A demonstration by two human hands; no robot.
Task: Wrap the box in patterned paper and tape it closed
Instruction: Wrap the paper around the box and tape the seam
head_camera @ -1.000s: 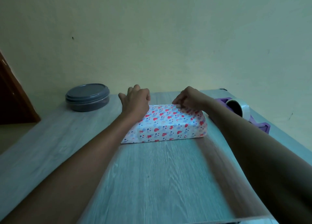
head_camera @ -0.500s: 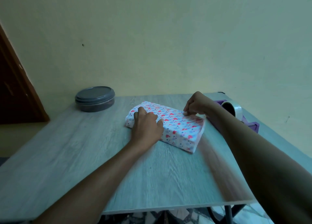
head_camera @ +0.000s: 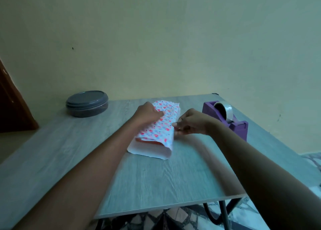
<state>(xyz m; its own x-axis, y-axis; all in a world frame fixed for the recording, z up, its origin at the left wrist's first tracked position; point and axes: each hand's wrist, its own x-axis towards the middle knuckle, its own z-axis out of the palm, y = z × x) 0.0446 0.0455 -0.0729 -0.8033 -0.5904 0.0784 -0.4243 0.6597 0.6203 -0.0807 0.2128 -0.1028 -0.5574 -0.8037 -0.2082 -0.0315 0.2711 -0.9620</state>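
Nearest me, the pale wood-grain table (head_camera: 156,181) lies bare between my forearms, and just past that stretch sits the flat box sleeved in white paper printed with red and blue hearts (head_camera: 160,125), turned so one short end faces me. That near end is unfinished: the paper stands out past the box as a hollow white flap, and a sliver of orange shows inside the opening. My left hand (head_camera: 147,114) rests on top of the parcel, fingers curled loosely and pressing down, gripping nothing, only pinning the wrap in place. My right hand (head_camera: 189,124) is at the parcel's right long edge, thumb and fingertips pinched against the paper there; whether a strip of tape sits between them I cannot tell. I judge the long seam to be closed or nearly so, with both ends yet to be folded. The next move calls for creasing that near flap inward and down tight to the box, then reaching for tape. The purple block tape dispenser with its clear roll (head_camera: 225,118) stands just beyond my right wrist. Farther back on the left sits a round grey lidded tub (head_camera: 86,103).
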